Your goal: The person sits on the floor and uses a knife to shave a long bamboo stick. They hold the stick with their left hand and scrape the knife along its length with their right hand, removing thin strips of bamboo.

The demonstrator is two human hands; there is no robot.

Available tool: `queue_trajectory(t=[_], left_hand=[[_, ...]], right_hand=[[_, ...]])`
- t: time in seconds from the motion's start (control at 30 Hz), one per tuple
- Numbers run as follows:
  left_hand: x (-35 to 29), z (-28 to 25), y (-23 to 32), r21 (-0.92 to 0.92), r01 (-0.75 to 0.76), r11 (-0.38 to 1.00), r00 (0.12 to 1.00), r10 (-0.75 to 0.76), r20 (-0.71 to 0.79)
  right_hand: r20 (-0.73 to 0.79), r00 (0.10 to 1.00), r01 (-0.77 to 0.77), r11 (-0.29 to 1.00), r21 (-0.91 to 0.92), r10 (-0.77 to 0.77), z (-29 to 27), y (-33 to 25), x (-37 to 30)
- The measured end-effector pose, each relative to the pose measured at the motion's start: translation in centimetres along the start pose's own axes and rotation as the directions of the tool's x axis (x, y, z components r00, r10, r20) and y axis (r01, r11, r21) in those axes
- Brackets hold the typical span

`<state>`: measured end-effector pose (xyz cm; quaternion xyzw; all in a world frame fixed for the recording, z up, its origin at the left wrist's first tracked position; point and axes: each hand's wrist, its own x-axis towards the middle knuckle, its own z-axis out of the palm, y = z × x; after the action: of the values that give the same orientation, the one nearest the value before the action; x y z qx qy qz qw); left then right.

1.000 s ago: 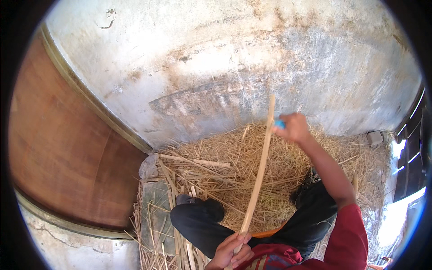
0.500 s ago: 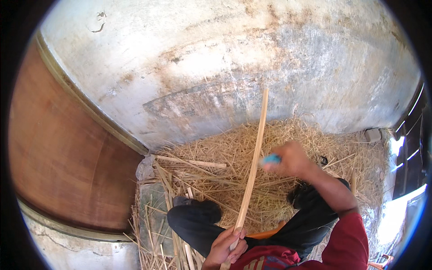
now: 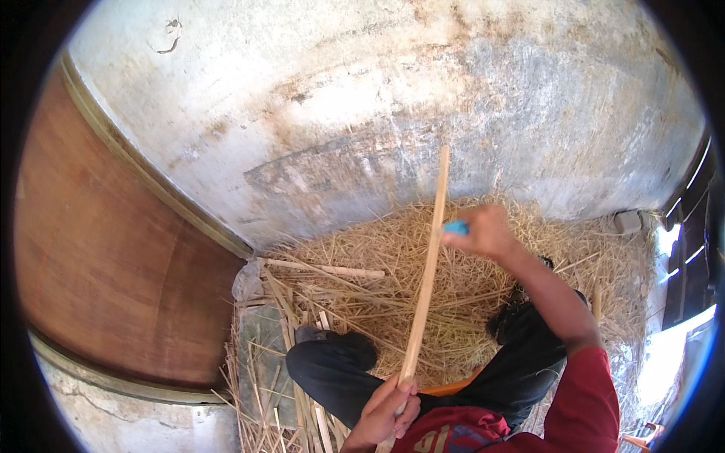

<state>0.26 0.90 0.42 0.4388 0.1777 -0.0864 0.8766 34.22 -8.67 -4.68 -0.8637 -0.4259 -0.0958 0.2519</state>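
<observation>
A long pale strip of bamboo or wood (image 3: 427, 291) rises from my lap, leaning slightly to the right, its far end in front of the wall. Low in the picture, my left hand (image 3: 387, 411) is closed around its near end. My right hand (image 3: 488, 229) grips a small tool with a bright blue handle (image 3: 456, 227), held against or very close to the strip's right side above its middle. The tool's blade or working end cannot be made out.
Shavings and straw-like slivers (image 3: 468, 302) cover the floor around my crossed legs (image 3: 332, 374). Several cut strips (image 3: 332, 269) lie to the left beside a grey slab (image 3: 260, 343). A stained wall (image 3: 362, 98) stands ahead, a brown wooden panel (image 3: 113, 249) at left, a small block (image 3: 627, 222) at right.
My right hand has moved farther up along the strip with the blue-handled tool. My left hand keeps its hold at the near end, and the strip has barely shifted.
</observation>
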Motion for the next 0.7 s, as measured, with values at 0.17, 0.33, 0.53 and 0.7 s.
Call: queue_trajectory(t=[0.17,0.33,0.53,0.7], left_hand=[[-1.4,1.3,-1.5,-0.118,0.068,0.991,0.976,-0.09,-0.196],[-2.7,1.9,-2.1,0.002,0.2,0.98,0.958,-0.195,-0.21],[-3.0,-1.1,-3.7,-0.124,0.15,0.981,0.974,-0.168,-0.149],[-1.0,-0.9,-1.0,0.014,0.053,0.998,0.995,-0.052,-0.082]], right_hand=[[-0.215,0.976,0.016,0.992,-0.128,-0.044,-1.3,4.8,1.8],[-0.145,0.908,-0.408,0.908,-0.097,0.392,-1.6,10.7,4.2],[-0.122,0.834,-0.543,0.84,-0.012,0.538,-3.0,15.2,1.7],[0.179,0.983,-0.056,0.994,0.098,0.038,-2.0,-2.2,-2.7]])
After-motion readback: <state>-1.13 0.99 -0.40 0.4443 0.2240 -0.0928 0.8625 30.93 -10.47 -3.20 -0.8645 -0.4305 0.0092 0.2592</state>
